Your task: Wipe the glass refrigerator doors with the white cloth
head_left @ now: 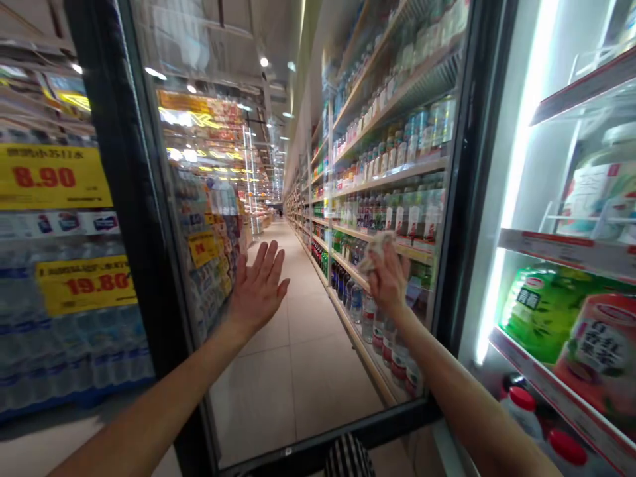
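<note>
Black framing edges the glass door [298, 377], pale aisle floor open beyond it. The left hand [259, 281] lies spread, empty, against the pane; the right hand's [390, 278] fingers bunch round a cloth [377, 250], pressing it rightward on the glass.

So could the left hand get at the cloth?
Probably yes: the left hand looks empty, and nothing shows between it and the cloth, though the right hand has hold of that.

Pale tiled floor [293, 344], long stocked shelves [392, 179] right, bright ceiling lights [264, 61].
</note>
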Tool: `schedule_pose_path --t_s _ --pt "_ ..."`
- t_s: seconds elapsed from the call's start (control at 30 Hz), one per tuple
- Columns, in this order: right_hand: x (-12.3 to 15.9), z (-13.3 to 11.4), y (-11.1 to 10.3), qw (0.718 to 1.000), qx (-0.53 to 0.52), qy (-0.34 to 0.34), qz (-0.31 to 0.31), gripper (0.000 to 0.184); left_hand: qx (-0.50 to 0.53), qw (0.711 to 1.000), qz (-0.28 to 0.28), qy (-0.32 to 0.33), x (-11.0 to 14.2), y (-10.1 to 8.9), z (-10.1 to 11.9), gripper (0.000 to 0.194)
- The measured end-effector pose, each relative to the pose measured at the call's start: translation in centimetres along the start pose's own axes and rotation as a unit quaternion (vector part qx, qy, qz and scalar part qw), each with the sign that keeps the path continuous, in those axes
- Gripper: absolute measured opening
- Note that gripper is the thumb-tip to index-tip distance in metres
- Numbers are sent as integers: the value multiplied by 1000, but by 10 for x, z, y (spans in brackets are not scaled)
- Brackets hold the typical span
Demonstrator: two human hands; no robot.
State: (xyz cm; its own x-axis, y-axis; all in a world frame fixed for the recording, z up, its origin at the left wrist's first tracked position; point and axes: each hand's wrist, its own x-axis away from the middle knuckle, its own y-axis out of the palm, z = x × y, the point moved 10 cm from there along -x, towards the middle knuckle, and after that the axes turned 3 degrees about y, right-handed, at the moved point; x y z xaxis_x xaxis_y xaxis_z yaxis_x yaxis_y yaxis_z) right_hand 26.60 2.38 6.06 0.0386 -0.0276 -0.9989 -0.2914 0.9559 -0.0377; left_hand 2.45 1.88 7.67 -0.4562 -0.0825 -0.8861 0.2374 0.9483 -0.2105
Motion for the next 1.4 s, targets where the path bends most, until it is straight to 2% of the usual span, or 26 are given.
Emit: schedule_pose_path --t_s 0.07,0.1,0.13,0.2,0.27,0.3,0.33,0.4,0.47,0.5,0.53,0.6,0.67,0.73,0.77,0.8,0.87,0.9,0.93,1.0,1.1,1.17,1.23,1.3,1.37,1.4 --pt "-2 38 -15 986 21 146 79 44 -2 1000 1 -5 1 1 2 65" --pt "-2 45 -18 979 23 180 97 46 -2 1000 2 -9 2 1 3 66" --pt "-2 41 -17 979 20 178 92 47 -1 1000 5 -13 2 1 4 66" --pt "-2 5 -3 998 -1 65 21 46 4 1000 8 -17 3 1 6 66" --pt "9 -35 11 994 -24 -81 -67 43 9 1000 7 -13 4 0 9 65" --pt "15 -41 13 989 -28 -115 -86 42 11 1000 6 -8 4 0 10 65" --pt "16 -34 12 991 -26 -108 -81 41 13 1000 4 -3 4 0 11 64" --pt "10 11 -2 1000 -2 20 -8 43 14 1000 0 3 4 -1 13 65" --pt "13 57 -16 982 21 171 74 46 13 1000 -1 3 4 -2 15 67" --pt "16 66 -19 973 25 210 96 48 12 1000 -1 2 5 -2 16 69" --pt "17 64 -18 971 23 217 98 49 13 1000 -1 0 5 -2 17 71" --pt "17 34 -8 988 6 144 46 48 16 1000 -1 -4 6 -1 20 73" --pt "21 -8 7 999 -14 18 -45 46 23 1000 -4 -8 8 0 23 75" --pt "28 -23 12 993 -19 -54 -102 45 27 1000 -8 -9 9 2 25 76" --pt "27 -14 10 994 -12 -43 -99 44 28 999 -11 -9 10 2 26 76" --pt "24 5 3 997 1 3 -75 44 30 999 -14 -9 10 3 27 77" --pt "22 54 -14 988 34 151 6 46 34 999 -19 -11 11 4 28 77" --pt "25 70 -21 976 45 210 39 48 35 999 -20 -14 11 5 29 77" --pt "29 77 -23 969 48 238 55 49 36 999 -20 -19 12 5 29 78" --pt "32 58 -16 980 33 195 34 50 39 999 -20 -29 13 6 31 78" --pt "42 0 4 998 -12 15 -64 48 46 998 -30 -30 16 9 36 78" --pt "49 -10 9 994 -19 -37 -98 45 49 998 -39 -26 18 11 39 76" --pt "44 18 1 998 4 36 -57 45 54 997 -45 -24 20 13 41 75" --pt "41 57 -14 984 32 174 26 48 58 997 -46 -24 22 15 43 74" --pt "42 64 -19 968 36 241 66 50 54 997 -43 -24 22 15 44 73" --pt "41 53 -16 972 29 225 57 50 50 998 -41 -24 22 15 44 73"
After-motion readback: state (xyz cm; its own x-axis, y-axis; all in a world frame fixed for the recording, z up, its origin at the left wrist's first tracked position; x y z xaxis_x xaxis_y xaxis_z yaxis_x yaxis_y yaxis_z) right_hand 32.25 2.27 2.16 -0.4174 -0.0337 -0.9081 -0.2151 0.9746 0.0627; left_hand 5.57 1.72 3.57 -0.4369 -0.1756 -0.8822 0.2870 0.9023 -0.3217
